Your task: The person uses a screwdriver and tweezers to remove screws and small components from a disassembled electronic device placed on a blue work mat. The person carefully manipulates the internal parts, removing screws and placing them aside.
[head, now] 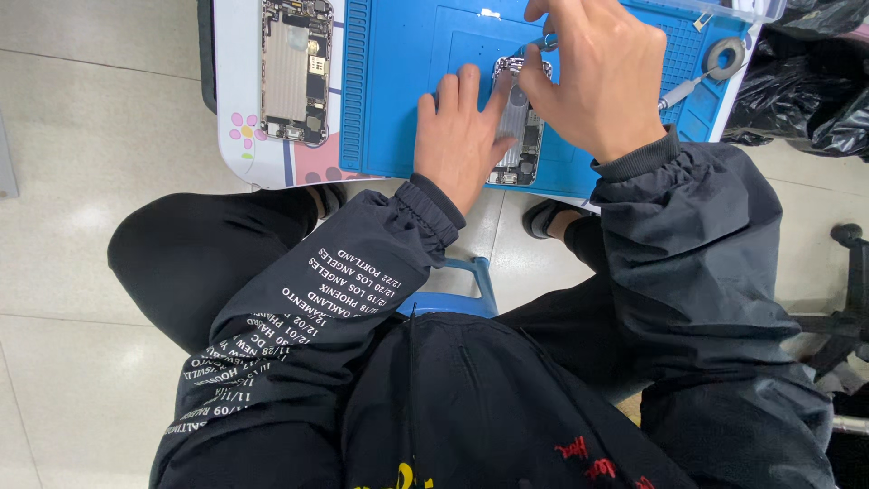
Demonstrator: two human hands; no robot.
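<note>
Currently: an opened phone (518, 136), back shell up with its insides exposed, lies on the blue mat (398, 100) near the mat's front edge. The left hand (462, 136) lies flat beside and partly over the phone, fingers spread and pressing down, closed on nothing. The right hand (602, 77) is curled over the phone's far end, its grip pinched on a slim blue-handled tool (546, 41) whose tip is hidden under the fingers; I cannot tell where it touches.

Other things, placed from the mat: a second opened phone (294, 72) lies just off the mat's left edge on the white counter (237, 91). A screwdriver (686, 89) and a grey ring (726, 56) sit at the mat's right end, behind the right hand.

Risks, as judged:
- The phone is near the front edge of the mat, above the person's lap. If the left hand eases off while the tool levers, the phone could slide forward off the counter.
- Tool tip is out of sight under the fingers. A slip could scratch the board or tear a thin cable.
- Small screws, if loosened, could roll off the mat; none can be made out here.
- The right sleeve hangs close to the screwdriver and could sweep it off.
</note>
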